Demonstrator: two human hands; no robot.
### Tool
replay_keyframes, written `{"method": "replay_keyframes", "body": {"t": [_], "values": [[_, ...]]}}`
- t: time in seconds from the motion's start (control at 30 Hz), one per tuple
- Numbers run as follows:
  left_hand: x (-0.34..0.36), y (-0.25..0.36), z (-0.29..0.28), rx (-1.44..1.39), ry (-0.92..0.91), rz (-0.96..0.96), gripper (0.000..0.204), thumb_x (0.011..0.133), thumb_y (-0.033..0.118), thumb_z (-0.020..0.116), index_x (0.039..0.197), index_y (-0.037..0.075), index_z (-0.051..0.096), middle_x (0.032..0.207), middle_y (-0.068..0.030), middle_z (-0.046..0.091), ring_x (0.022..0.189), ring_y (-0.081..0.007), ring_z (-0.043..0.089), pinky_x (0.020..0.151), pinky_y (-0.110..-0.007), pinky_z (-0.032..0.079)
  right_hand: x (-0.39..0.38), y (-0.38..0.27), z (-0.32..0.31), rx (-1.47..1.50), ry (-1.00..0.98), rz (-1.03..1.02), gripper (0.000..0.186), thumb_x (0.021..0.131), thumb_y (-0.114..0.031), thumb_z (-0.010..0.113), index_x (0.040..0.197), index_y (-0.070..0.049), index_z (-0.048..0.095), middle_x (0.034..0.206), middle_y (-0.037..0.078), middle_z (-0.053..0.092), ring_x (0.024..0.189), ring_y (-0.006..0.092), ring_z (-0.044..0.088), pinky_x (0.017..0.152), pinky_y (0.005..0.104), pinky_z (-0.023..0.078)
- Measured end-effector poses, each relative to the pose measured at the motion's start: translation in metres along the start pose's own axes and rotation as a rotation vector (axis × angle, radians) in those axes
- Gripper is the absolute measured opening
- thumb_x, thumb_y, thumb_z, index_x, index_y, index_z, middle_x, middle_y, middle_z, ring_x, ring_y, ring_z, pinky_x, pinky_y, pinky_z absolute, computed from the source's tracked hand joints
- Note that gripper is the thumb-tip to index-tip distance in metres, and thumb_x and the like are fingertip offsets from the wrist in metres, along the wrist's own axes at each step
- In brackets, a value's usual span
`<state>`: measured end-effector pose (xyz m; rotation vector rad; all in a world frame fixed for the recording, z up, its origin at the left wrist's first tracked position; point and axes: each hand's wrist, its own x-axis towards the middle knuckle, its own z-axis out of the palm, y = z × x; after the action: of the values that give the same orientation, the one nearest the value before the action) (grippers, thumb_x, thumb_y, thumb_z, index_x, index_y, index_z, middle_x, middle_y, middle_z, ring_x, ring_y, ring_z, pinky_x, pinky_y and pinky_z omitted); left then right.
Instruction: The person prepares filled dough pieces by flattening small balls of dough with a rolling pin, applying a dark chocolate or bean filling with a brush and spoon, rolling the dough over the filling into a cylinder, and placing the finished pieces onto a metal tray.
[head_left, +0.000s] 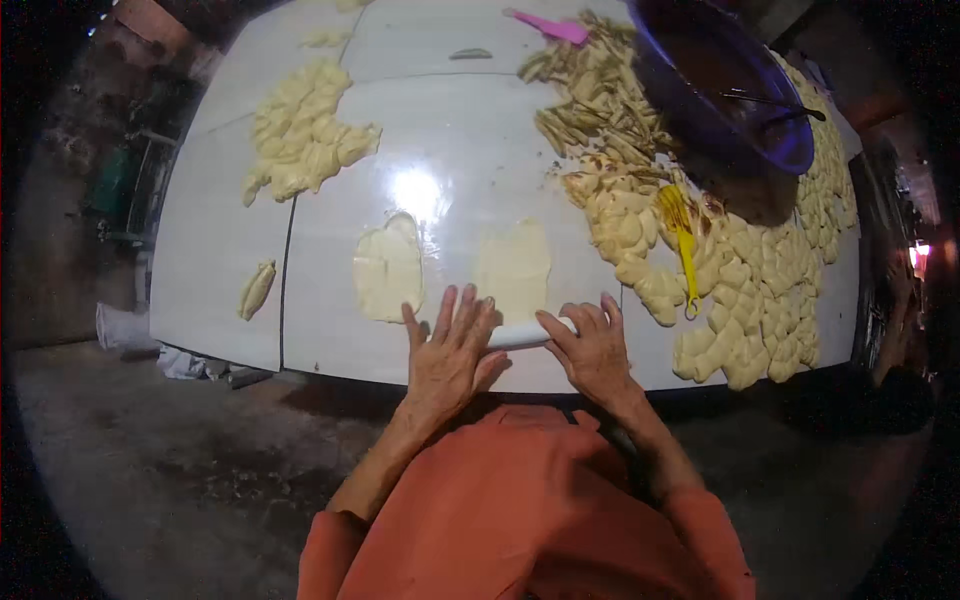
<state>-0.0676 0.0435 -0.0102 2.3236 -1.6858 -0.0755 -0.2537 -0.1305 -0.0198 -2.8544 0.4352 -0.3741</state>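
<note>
A white rolling pin [527, 335] lies crosswise near the table's front edge, at the near end of a flat, thin dough sheet [516, 266]. My left hand [450, 352] rests over the pin's left end, fingers stretched forward and spread. On the other end, my right hand [592, 352] is bent around the pin, its thumb lying along it. Another flattened dough sheet [388, 270] is just left of the first, close to my left fingertips. The pin's ends are hidden beneath my hands.
Dough pieces [300, 130] are heaped at far left, one lone piece [257, 290] nearer. At right, a yellow brush [683, 240] lies on filled-looking dough pieces [750, 290]. Beyond are pale sliced strips [600, 95], a pink utensil [550, 26] and a purple basin [800, 150] of brown liquid.
</note>
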Motion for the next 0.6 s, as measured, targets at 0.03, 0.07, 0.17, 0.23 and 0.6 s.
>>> {"method": "replay_keyframes", "body": {"t": [0.03, 0.07, 0.17, 0.23, 0.6], "values": [[-0.004, 0.0, 0.0, 0.042, 0.017, -0.016, 0.073, 0.095, 0.049, 0.067, 0.156, 0.014, 0.046, 0.161, -0.0202, 0.041, 0.152, -0.0378, 0.033, 0.113, -0.081, 0.014, 0.002, 0.003, -0.002, -0.006, 0.01, 0.0, 0.053, 0.091, -0.027, 0.075, 0.141, -0.018, 0.06, 0.121, 0.008, 0.057, 0.116, 0.0274, 0.055, 0.118, 0.0602, 0.029], [-0.006, -0.003, -0.001, 0.038, 0.068, -0.057, 0.072, 0.098, 0.049, 0.064, 0.158, 0.017, 0.043, 0.164, -0.0174, 0.038, 0.153, -0.0367, 0.032, 0.112, -0.083, 0.01, 0.007, 0.003, -0.007, 0.05, -0.013, 0.03, 0.054, 0.09, -0.026, 0.076, 0.141, -0.017, 0.06, 0.121, 0.008, 0.057, 0.115, 0.0278, 0.056, 0.117, 0.0596, 0.03], [0.012, -0.02, 0.005, 0.15, 0.111, -0.009, 0.072, 0.1, 0.048, 0.059, 0.161, 0.018, 0.037, 0.171, -0.0199, 0.022, 0.157, -0.0391, 0.022, 0.115, -0.081, -0.003, 0.03, 0.008, -0.019, 0.15, -0.119, 0.132, 0.057, 0.092, -0.031, 0.074, 0.145, -0.017, 0.059, 0.128, 0.012, 0.057, 0.122, 0.0294, 0.054, 0.116, 0.0596, 0.028], [0.038, -0.029, 0.005, 0.12, 0.026, -0.024, 0.07, 0.101, 0.045, 0.059, 0.16, 0.014, 0.038, 0.169, -0.023, 0.025, 0.156, -0.0395, 0.024, 0.115, -0.081, 0.0, 0.054, 0.007, -0.013, -0.164, 0.024, 0.223, 0.057, 0.096, -0.038, 0.068, 0.148, -0.017, 0.057, 0.14, 0.015, 0.053, 0.134, 0.031, 0.046, 0.12, 0.0606, 0.022], [0.175, -0.068, -0.011, 0.064, 0.087, -0.039, 0.064, 0.103, 0.043, 0.053, 0.154, 0.005, 0.045, 0.161, -0.0236, 0.04, 0.154, -0.044, 0.028, 0.117, -0.077, 0.007, 0.105, 0.033, -0.005, -0.023, 0.056, 0.103, 0.052, 0.091, -0.019, 0.075, 0.14, -0.009, 0.061, 0.104, 0.013, 0.064, 0.093, 0.0308, 0.064, 0.083, 0.0447, 0.05]]}}
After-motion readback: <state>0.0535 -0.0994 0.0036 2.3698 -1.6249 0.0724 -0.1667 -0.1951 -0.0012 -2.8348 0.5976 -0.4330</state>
